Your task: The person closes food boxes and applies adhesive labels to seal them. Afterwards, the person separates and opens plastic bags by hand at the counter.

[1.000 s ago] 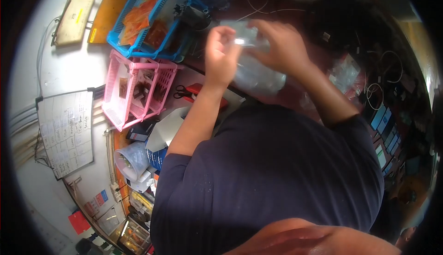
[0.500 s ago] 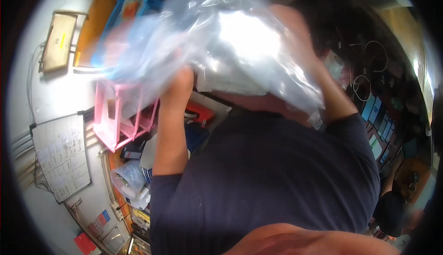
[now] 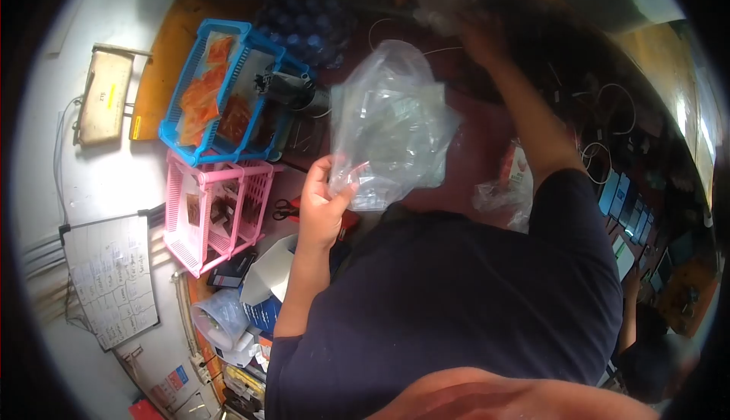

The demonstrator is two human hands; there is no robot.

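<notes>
A clear plastic bag [image 3: 391,127] hangs over the dark red table, and through its film several flat, see-through pieces show. My left hand [image 3: 325,199] pinches the bag's lower left edge between thumb and fingers. Far to the upper right, my right hand [image 3: 480,34] reaches out in dim light beside a crumpled, pale plastic heap [image 3: 439,9]. Its fingers are too dark and blurred to make out.
Left of the bag stand a blue basket [image 3: 169,112] with orange packets and a pink basket [image 3: 201,256]. Scissors [image 3: 286,209] lie near a red object. Phones [image 3: 625,203], cables and crumpled plastic [image 3: 506,198] lie on the right. Another person [image 3: 646,351] is at lower right.
The bag, spread wide between both hands half a second ago, is now smaller in view and held by my left hand alone. My right hand has moved away to the upper right.
</notes>
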